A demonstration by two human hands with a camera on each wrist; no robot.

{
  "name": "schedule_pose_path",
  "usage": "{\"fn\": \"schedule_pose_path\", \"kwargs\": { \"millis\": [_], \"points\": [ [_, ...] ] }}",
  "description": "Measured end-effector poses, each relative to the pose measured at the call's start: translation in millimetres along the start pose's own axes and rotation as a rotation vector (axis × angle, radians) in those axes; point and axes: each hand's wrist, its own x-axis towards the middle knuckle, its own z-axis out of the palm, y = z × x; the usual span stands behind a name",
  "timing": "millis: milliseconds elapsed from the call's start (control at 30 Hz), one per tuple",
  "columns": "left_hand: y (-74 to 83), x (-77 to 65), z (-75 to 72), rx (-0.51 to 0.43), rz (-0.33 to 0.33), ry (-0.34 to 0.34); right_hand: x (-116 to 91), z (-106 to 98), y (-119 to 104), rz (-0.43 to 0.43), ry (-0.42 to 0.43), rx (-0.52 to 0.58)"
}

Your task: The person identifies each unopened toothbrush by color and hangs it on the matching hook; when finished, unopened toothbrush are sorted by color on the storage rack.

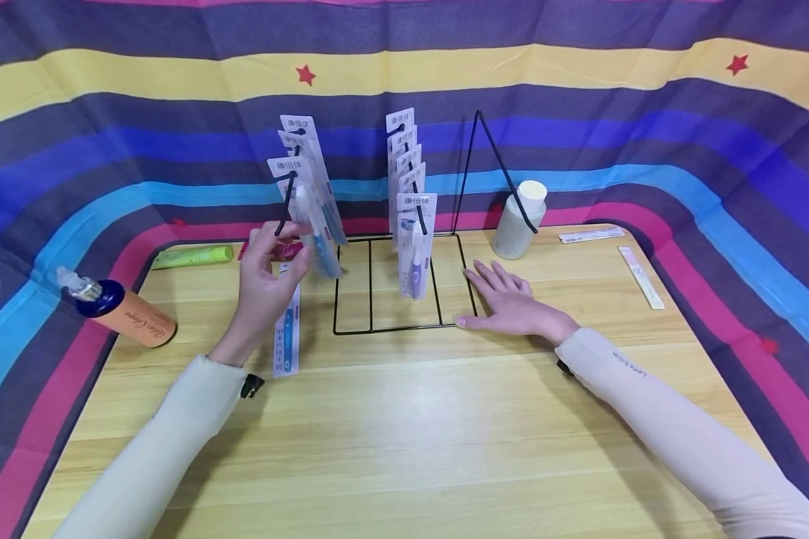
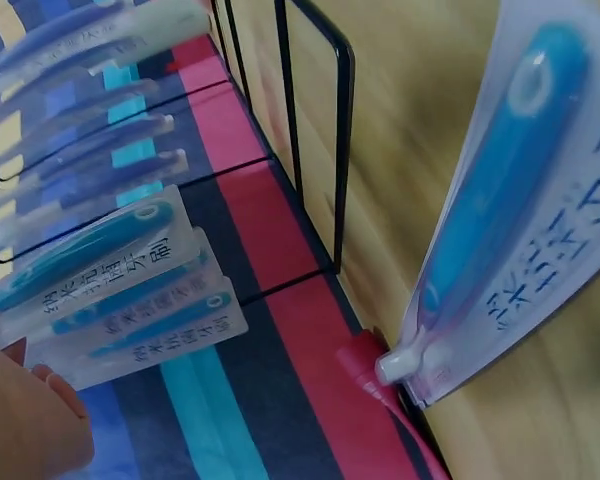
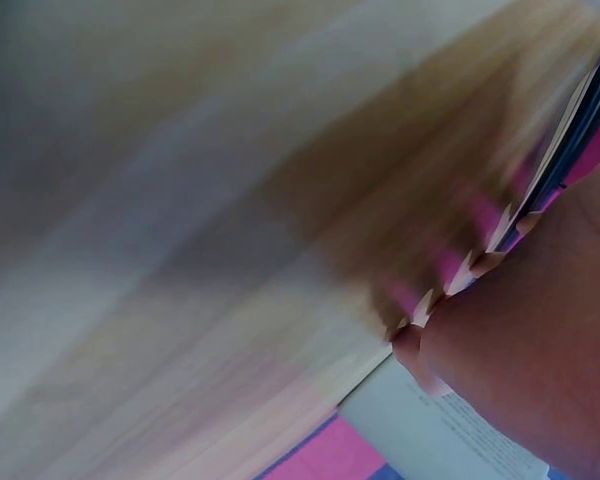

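My left hand is at the tip of the left hook of a black wire rack. Its thumb and forefinger stand apart beside the front blue toothbrush pack, one of several hanging there; whether they touch it is unclear. In the left wrist view, these toothbrush packs hang just beyond the fingers. Another blue toothbrush pack lies on the table below the hand. Purple toothbrush packs hang from the middle hook. My right hand rests with fingers spread at the rack base's right side.
A white bottle stands behind my right hand, near the bare right hook. At the left are an orange bottle, a green tube and a pink packet. Thin white packets lie at the right.
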Motion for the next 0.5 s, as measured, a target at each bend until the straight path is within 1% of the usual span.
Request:
{"fn": "schedule_pose_path", "kwargs": {
  "millis": [67,167,300,400,500],
  "points": [
    [-4.6,4.3,0.9,-0.011,-0.012,0.004,0,0,0,-0.002,-0.001,0.005],
    [-16.2,8.9,0.2,-0.032,-0.026,0.032,1,1,0,0.000,-0.003,0.000],
    [-30.3,10.6,-3.9,-0.083,-0.035,0.049,2,2,1,0.003,-0.010,-0.018],
    [-35.1,6.6,-9.2,-0.149,-0.050,0.046,2,2,3,0.008,-0.013,-0.022],
    [-36.0,-1.8,-16.4,-0.187,-0.049,0.046,2,2,4,0.012,-0.014,-0.024]
  ]
}}
